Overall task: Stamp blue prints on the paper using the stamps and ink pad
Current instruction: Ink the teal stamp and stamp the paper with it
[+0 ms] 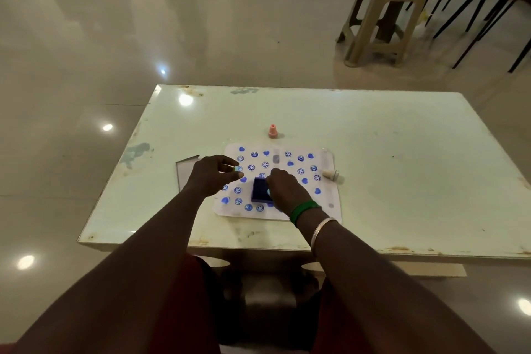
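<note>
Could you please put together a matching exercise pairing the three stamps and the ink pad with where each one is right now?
Things:
1. pink stamp
2. cream stamp
3. small stamp
4. ink pad

Places:
A. on the paper, held by the right hand
B. upright on the table, beyond the paper's far edge
C. pinched in the left hand
D. on its side at the paper's right edge

Pairs: 1-B, 2-D, 3-C, 4-A

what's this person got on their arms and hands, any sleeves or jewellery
No sleeves in view and no gloves: both forearms are bare. The right hand has two bangles at its wrist: a green bangle nearer the hand and a thin silver bangle behind it. The left hand and its wrist show none.
</note>
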